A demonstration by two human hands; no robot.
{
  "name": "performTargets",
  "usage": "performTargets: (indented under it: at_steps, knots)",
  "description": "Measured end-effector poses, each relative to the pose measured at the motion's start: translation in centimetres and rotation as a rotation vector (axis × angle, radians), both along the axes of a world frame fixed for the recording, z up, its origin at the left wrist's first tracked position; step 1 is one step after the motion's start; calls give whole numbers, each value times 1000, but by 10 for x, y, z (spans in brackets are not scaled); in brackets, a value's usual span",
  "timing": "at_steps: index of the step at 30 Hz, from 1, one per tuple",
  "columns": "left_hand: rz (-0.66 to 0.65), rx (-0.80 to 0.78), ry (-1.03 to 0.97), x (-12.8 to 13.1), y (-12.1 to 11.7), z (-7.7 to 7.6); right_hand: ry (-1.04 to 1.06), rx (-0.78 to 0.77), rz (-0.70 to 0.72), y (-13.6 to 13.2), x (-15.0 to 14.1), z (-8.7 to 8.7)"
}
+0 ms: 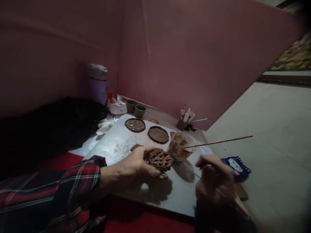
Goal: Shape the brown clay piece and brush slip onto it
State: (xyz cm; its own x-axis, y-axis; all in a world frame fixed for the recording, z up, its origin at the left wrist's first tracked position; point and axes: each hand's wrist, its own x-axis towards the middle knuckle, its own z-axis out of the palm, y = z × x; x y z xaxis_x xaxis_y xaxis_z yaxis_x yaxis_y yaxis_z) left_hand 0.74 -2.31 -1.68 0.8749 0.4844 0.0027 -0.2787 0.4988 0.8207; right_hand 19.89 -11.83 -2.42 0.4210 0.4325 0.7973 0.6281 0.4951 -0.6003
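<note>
My left hand [138, 163] is closed around a brown, clay-like lump [160, 160] pitted with holes like a lotus pod, held above the white work sheet. My right hand [215, 178] is blurred, its fingers curled. A thin tool [239, 204] appears to pass through it, with a pale handle showing below; its kind is not clear. Between the hands and farther back stands a clear cup [176, 149] smeared with brown paste, a long wooden stick [223, 141] leaning out of it. Two round brown discs lie behind, one plain [157, 134] and one dotted yellow [135, 125].
Two small dark cups [140, 112] and a tissue pack [117, 106] stand at the back. A tool holder [182, 124] is at the back right. A purple wrapped cylinder [97, 85] stands left, near a black bag [55, 129]. A blue patterned pouch [235, 166] lies right. Pink cloth [170, 58] hangs behind.
</note>
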Motion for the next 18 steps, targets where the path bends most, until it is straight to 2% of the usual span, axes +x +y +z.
performTargets:
  at_steps: [1,3,7,10,12,18]
  knots:
    - [-8,23,8,0,0,-1,-79,-61,65,-2,-7,-3]
    - [-2,43,14,-1,0,-3,-275,-158,72,-4,-19,-8]
    - [103,46,18,-2,-2,-2,-383,-293,75,1,-25,-12]
    - [108,93,40,-1,-4,0,-347,-416,247,3,-23,-12]
    - [93,119,45,0,-5,1,-280,-441,333,2,-22,-11]
    - [90,168,-9,1,-4,-3,-174,-448,433,2,-24,-11]
